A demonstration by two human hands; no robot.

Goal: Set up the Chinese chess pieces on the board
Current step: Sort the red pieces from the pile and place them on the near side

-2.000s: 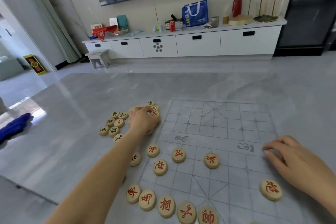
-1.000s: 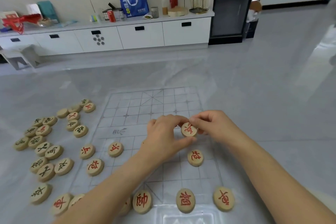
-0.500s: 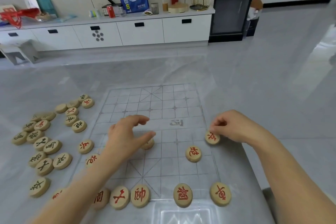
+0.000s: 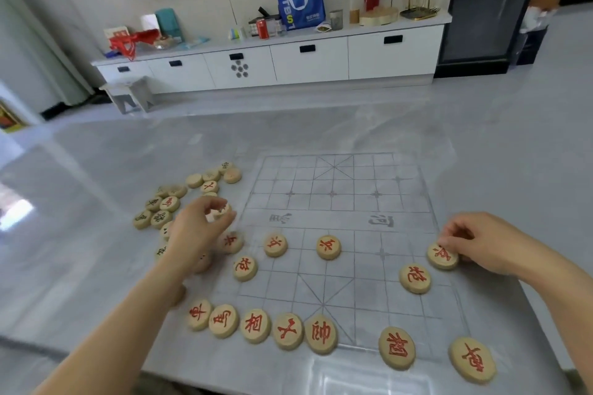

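Lining near edge: seven round wooden red-lettered pieces (image 4: 321, 333) on the clear gridded board sheet (image 4: 337, 202)
Right side: your right hand (image 4: 481, 240) pinches a red-lettered wooden disc (image 4: 442, 256) lying at the board's right edge
Left side: your left hand (image 4: 199, 228) grips a pale wooden disc (image 4: 221, 210) above the loose heap of discs (image 4: 170, 204) beside the board

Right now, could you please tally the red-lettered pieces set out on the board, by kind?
Back-row pieces: 7
Cannons: 2
Soldiers: 4, counting the rightmost soldier that the right hand pinches
Total: 13
Not counted: the loose piece that the left hand holds beside the board.
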